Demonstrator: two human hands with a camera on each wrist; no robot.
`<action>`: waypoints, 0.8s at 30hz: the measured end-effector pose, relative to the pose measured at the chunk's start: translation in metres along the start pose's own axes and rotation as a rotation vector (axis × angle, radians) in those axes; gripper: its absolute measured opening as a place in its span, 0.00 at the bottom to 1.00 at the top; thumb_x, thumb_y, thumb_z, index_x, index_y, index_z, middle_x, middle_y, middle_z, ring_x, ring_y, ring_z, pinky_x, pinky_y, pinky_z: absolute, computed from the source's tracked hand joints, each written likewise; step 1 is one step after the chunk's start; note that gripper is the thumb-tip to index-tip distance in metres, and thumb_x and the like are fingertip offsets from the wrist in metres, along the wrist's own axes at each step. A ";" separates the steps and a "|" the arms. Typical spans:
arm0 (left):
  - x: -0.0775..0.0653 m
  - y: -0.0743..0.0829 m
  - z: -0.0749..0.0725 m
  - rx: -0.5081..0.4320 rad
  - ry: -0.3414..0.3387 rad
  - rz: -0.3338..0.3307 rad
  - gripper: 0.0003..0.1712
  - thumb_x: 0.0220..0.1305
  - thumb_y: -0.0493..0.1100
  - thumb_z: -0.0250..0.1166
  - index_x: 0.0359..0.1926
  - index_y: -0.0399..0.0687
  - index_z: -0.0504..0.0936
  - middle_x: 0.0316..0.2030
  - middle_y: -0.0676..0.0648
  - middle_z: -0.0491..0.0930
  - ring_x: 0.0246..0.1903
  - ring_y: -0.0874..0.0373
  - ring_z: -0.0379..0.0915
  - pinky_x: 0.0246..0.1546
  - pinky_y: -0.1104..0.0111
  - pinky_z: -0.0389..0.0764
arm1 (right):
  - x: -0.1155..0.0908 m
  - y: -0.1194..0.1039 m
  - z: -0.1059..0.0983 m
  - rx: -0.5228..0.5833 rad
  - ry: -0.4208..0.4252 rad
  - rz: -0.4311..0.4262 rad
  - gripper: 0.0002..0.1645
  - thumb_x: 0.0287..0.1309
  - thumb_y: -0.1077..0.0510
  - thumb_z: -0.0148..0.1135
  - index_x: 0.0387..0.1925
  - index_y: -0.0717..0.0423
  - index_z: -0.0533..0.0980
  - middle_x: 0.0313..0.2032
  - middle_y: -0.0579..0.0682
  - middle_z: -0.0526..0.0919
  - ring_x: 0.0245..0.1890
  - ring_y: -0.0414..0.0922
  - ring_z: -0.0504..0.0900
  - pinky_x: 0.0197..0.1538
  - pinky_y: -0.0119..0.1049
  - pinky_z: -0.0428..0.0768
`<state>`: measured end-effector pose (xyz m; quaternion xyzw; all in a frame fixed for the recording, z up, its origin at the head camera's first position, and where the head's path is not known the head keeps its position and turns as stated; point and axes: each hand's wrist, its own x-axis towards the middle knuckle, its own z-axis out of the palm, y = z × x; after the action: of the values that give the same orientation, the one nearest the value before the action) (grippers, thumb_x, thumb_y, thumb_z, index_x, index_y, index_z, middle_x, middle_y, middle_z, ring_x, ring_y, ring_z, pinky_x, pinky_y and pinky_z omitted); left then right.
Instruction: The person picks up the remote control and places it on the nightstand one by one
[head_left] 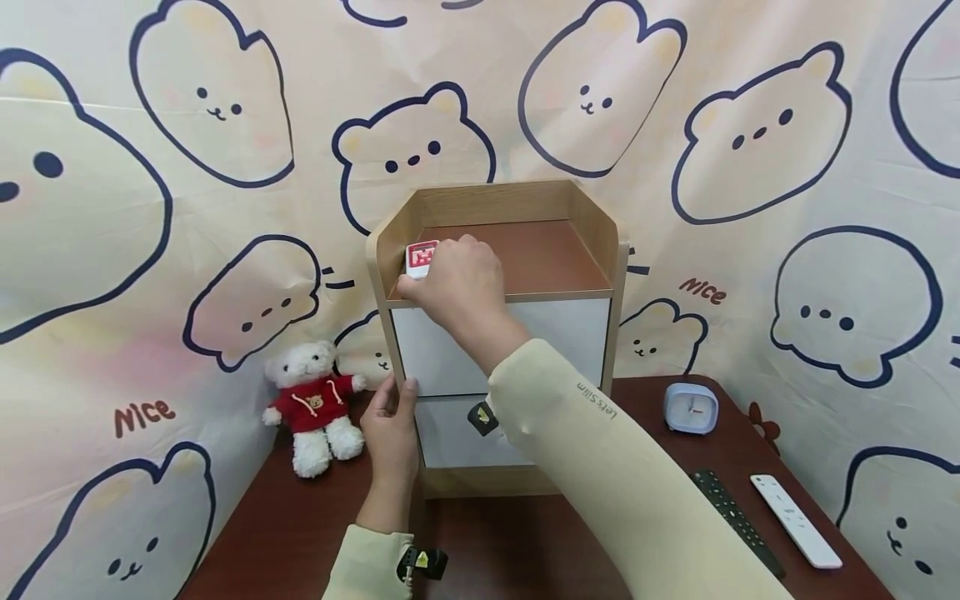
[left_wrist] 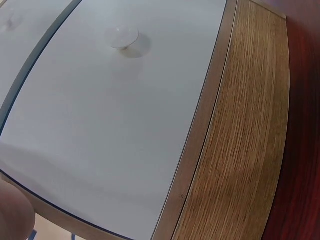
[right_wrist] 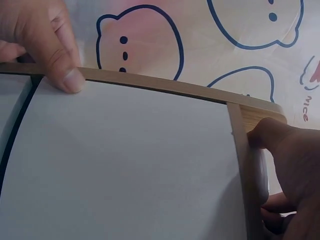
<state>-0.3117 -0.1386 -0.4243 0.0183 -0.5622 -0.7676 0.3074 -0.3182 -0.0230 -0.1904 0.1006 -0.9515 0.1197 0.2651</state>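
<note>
Red-and-white block [head_left: 420, 258] is at the left end of the brown top shelf [head_left: 525, 254], near the front edge, against or close to the left wall. Red printed face points up and toward the near side; right hand [head_left: 467, 279] grasps it and covers its right part, so can't tell its long axis. Left hand [head_left: 393, 437] grips the left edge of the cabinet [head_left: 558, 342], thumb on the white front by the seam. Teddy bear [head_left: 315, 404] sits left on the table [head_left: 495, 542]; clock [head_left: 690, 410] right.
</note>
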 end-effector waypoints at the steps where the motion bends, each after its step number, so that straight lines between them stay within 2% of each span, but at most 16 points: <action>1: 0.000 0.000 0.000 0.002 -0.002 0.001 0.26 0.76 0.42 0.71 0.70 0.37 0.82 0.66 0.40 0.84 0.63 0.62 0.79 0.58 0.79 0.80 | 0.000 0.000 0.001 -0.007 0.000 -0.002 0.34 0.64 0.24 0.65 0.40 0.51 0.85 0.39 0.48 0.81 0.40 0.44 0.78 0.40 0.37 0.81; 4: -0.001 0.000 -0.001 0.010 -0.010 0.005 0.27 0.76 0.43 0.71 0.71 0.38 0.82 0.68 0.38 0.82 0.64 0.62 0.78 0.58 0.79 0.80 | -0.001 0.001 0.003 -0.031 -0.002 -0.014 0.36 0.64 0.22 0.64 0.40 0.50 0.86 0.39 0.47 0.84 0.41 0.44 0.79 0.40 0.37 0.82; 11: 0.000 0.000 0.000 0.012 -0.007 0.015 0.24 0.75 0.43 0.73 0.68 0.40 0.85 0.63 0.43 0.87 0.60 0.62 0.80 0.56 0.77 0.81 | -0.002 0.003 0.005 -0.100 -0.039 -0.021 0.45 0.62 0.15 0.60 0.49 0.50 0.87 0.42 0.48 0.85 0.42 0.44 0.80 0.39 0.36 0.82; 16: 0.000 0.000 0.000 0.015 -0.007 0.017 0.24 0.76 0.43 0.72 0.68 0.40 0.85 0.63 0.44 0.87 0.60 0.62 0.80 0.56 0.76 0.81 | -0.003 0.004 0.004 -0.117 -0.039 -0.030 0.48 0.60 0.12 0.58 0.50 0.50 0.87 0.43 0.48 0.87 0.42 0.45 0.82 0.42 0.38 0.83; 19: 0.000 0.000 0.000 0.023 -0.008 0.015 0.25 0.76 0.43 0.72 0.68 0.40 0.84 0.63 0.43 0.86 0.60 0.62 0.80 0.56 0.77 0.81 | -0.006 0.006 0.004 -0.105 -0.028 -0.053 0.48 0.64 0.13 0.56 0.51 0.51 0.87 0.43 0.49 0.87 0.43 0.45 0.83 0.44 0.39 0.83; 21: 0.000 0.000 0.000 0.025 -0.008 0.011 0.25 0.76 0.44 0.72 0.69 0.41 0.84 0.64 0.43 0.86 0.61 0.62 0.79 0.56 0.77 0.81 | -0.011 0.010 0.004 -0.054 0.010 -0.079 0.47 0.69 0.17 0.55 0.55 0.54 0.86 0.45 0.50 0.87 0.44 0.46 0.82 0.46 0.39 0.83; 24: 0.001 -0.001 -0.001 0.022 -0.003 0.010 0.25 0.76 0.44 0.72 0.69 0.41 0.84 0.65 0.42 0.85 0.61 0.61 0.79 0.56 0.77 0.81 | -0.030 0.022 0.010 0.114 0.173 -0.180 0.38 0.75 0.30 0.59 0.60 0.60 0.83 0.48 0.53 0.87 0.47 0.47 0.81 0.51 0.41 0.82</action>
<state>-0.3128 -0.1395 -0.4252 0.0178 -0.5712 -0.7598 0.3100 -0.3038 -0.0011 -0.2182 0.1897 -0.9039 0.1573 0.3496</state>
